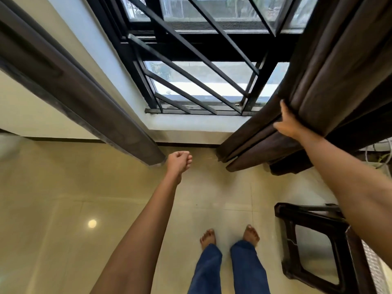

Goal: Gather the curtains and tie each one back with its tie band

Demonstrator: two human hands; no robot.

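Head view, looking down at a window. Right hand [286, 122] grips the edge folds of the right curtain [331, 81], thumb up along the fabric, other fingers hidden behind the folds. The dark brown cloth hangs bunched beside the window, its hem on the floor [63, 198]. Left hand [179, 161] is a closed fist holding nothing, just beside the bottom end of the left curtain [84, 98], which hangs gathered in a narrow column. Black window grille [191, 60] between the curtains. Black stool [314, 240] stands near the bare feet [251, 232], under the right forearm. White cables [384, 153] behind the right curtain.
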